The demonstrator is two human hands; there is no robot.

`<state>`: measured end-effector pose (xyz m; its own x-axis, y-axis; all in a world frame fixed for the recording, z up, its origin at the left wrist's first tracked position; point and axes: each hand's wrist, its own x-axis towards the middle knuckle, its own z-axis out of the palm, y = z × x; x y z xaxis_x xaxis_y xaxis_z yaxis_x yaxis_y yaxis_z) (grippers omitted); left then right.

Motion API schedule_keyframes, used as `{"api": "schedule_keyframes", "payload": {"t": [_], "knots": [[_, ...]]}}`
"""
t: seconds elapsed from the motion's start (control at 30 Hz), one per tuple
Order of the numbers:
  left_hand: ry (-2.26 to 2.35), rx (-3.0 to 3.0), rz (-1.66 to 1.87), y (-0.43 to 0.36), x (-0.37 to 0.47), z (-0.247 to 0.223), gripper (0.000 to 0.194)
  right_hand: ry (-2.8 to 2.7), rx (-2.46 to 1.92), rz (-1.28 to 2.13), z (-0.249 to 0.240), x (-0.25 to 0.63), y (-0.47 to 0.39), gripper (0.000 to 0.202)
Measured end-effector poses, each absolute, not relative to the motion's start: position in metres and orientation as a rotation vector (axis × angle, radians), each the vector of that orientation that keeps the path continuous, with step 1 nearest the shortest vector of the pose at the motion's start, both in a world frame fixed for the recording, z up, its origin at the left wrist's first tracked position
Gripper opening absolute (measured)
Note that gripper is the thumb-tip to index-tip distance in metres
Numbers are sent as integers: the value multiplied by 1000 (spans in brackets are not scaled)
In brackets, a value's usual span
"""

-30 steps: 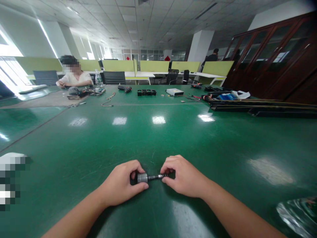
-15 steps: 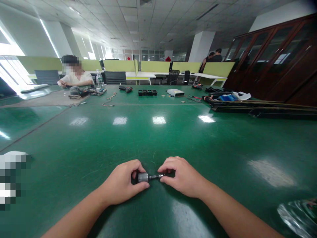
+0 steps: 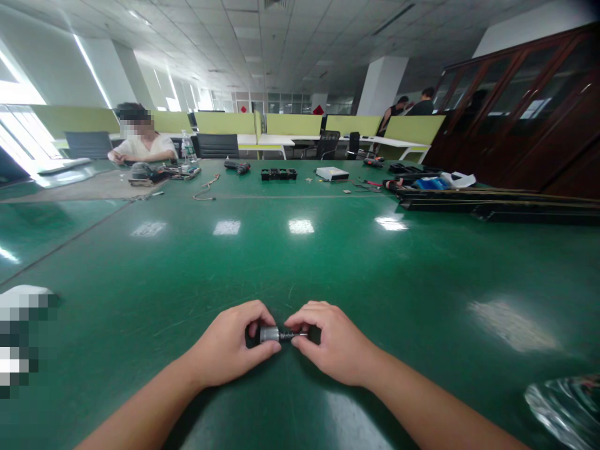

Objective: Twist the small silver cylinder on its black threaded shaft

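Right hand (image 3: 340,347) nearer metal cylinder (image 3: 269,334)

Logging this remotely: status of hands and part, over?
Left hand gripping silver cylinder. Right hand pinching dark ridged piece on shaft. Transparent item lower right, apart from hands.

- And here the left hand (image 3: 229,344) curls round the silver cylinder (image 3: 269,334), the thumb hiding part of its lower side
- Now the right hand (image 3: 330,340): its fingertips cover a stretch of the dark shaft (image 3: 285,336), and whether those ridges are spring or thread, I cannot tell
- Down at the bottom edge, left forearm (image 3: 145,397) and right forearm (image 3: 431,394) run out of view
- At far left, a white shape (image 3: 21,300) is cut off and blurred into blocks
- Lower right, a clear, shiny thing (image 3: 555,406) gets sliced by the edge
- Black rails (image 3: 515,204) and the dark cabinet (image 3: 529,125) both leave at right
- Across the table (image 3: 290,262), the seated person (image 3: 147,148) shows a pixelated head, lower body hidden
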<state>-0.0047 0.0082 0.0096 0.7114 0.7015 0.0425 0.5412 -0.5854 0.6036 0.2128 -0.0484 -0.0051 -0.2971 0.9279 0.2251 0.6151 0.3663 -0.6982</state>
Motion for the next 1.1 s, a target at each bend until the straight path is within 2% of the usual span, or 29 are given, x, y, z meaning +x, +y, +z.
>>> {"api": "schedule_keyframes", "payload": {"t": [0.23, 1.1], "knots": [[958, 2356, 336, 8, -4, 8, 21, -2067, -1317, 620, -7, 212, -48, 20], [943, 2362, 347, 9, -6, 6, 21, -2068, -1336, 607, -9, 214, -47, 16]]}}
